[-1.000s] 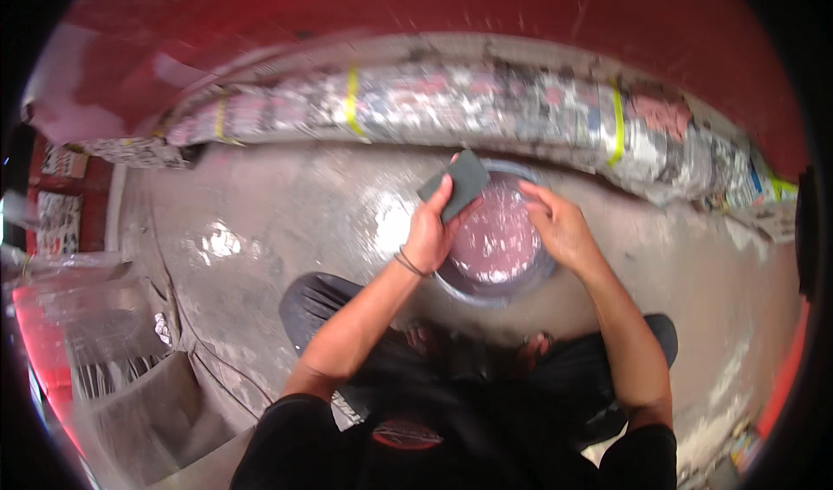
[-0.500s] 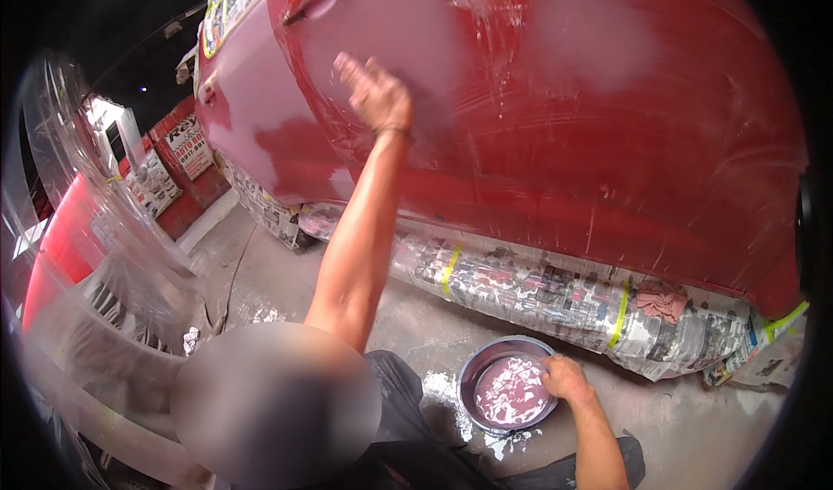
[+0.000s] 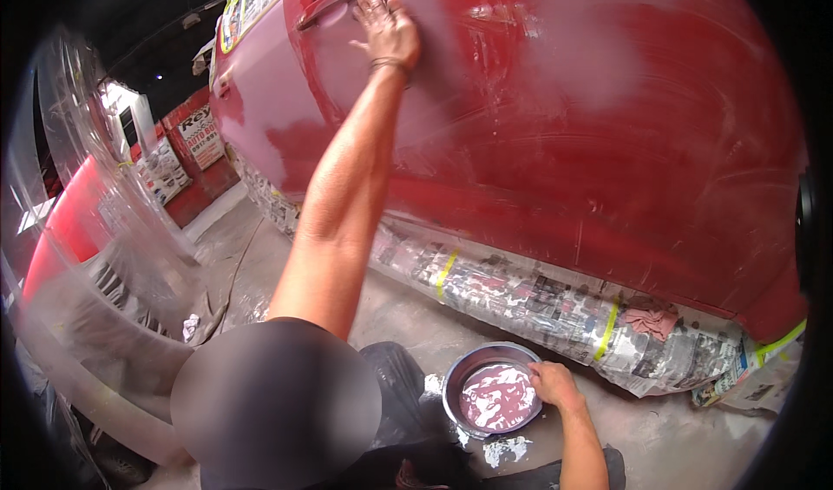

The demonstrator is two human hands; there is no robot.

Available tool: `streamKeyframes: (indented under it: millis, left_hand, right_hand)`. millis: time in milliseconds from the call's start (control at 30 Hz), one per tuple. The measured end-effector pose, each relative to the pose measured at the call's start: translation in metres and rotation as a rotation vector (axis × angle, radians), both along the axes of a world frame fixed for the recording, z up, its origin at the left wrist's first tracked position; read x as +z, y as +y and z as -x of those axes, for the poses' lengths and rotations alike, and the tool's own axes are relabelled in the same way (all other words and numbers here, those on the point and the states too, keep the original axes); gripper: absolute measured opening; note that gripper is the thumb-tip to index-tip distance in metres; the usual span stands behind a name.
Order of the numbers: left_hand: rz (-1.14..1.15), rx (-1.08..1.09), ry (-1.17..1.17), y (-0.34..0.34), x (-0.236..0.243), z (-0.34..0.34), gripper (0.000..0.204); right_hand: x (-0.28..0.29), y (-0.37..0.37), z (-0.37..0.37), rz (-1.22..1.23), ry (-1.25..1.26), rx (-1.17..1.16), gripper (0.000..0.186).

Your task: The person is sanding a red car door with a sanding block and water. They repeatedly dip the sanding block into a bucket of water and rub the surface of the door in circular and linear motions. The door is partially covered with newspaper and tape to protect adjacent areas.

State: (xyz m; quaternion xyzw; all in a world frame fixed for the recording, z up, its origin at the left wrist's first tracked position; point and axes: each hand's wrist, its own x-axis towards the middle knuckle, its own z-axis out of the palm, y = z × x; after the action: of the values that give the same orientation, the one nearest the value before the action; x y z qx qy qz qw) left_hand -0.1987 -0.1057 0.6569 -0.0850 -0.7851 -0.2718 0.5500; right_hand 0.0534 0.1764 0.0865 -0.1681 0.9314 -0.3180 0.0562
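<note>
My left hand (image 3: 388, 28) lies flat with fingers spread on the upper part of a red car door (image 3: 564, 173), just right of the door handle (image 3: 330, 6). Whether anything is under the palm is hidden. Dull pinkish patches and pale streaks cover parts of the paint. Down by the floor, my right hand (image 3: 558, 384) grips the right rim of a round dark basin (image 3: 449, 396). Cloudy pink liquid (image 3: 499, 397) with white reflections fills its bottom.
Newspaper (image 3: 521, 295) held with yellow-green tape wraps the car's lower sill. A crumpled pink cloth (image 3: 652, 318) rests on it. Clear plastic sheeting (image 3: 113, 316) hangs at the left over a red panel. White wet splashes (image 3: 506, 449) mark the concrete floor beside the basin.
My left hand has moved up across the door to beside the handle, its fingers now spread flat. My right hand keeps its hold on the basin rim.
</note>
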Motion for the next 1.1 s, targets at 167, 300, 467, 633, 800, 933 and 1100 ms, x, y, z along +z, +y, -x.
streamKeyframes:
  millis: [167, 300, 467, 633, 800, 933, 1100]
  left_hand:
    - [0.26, -0.055, 0.143, 0.078, -0.038, -0.01, 0.072]
    - [0.111, 0.012, 0.017, -0.01, -0.021, 0.01, 0.069]
    - [-0.337, 0.082, -0.093, -0.042, 0.021, 0.013, 0.073]
    - [0.082, 0.012, 0.176, -0.005, -0.017, 0.031, 0.074]
    - [-0.022, 0.145, -0.041, -0.101, 0.018, 0.049, 0.067]
    - [0.169, 0.089, -0.073, -0.191, 0.074, 0.079, 0.066]
    - [0.275, 0.184, -0.2, -0.125, 0.039, 0.032, 0.063]
  right_hand:
    - [-0.01, 0.014, 0.01, 0.096, 0.275, -0.139, 0.046]
    - [-0.02, 0.016, 0.011, 0.071, 0.086, -0.2, 0.064]
    - [-0.025, -0.01, 0.002, 0.02, -0.182, -0.067, 0.08]
    - [-0.034, -0.001, 0.015, -0.072, -0.241, -0.159, 0.096]
    - [-0.006, -0.014, 0.01, -0.097, -0.362, -0.16, 0.105]
    - [-0.008, -0.041, 0.002, -0.116, -0.398, -0.058, 0.111]
    - [-0.016, -0.011, 0.011, -0.155, -0.362, -0.205, 0.113]
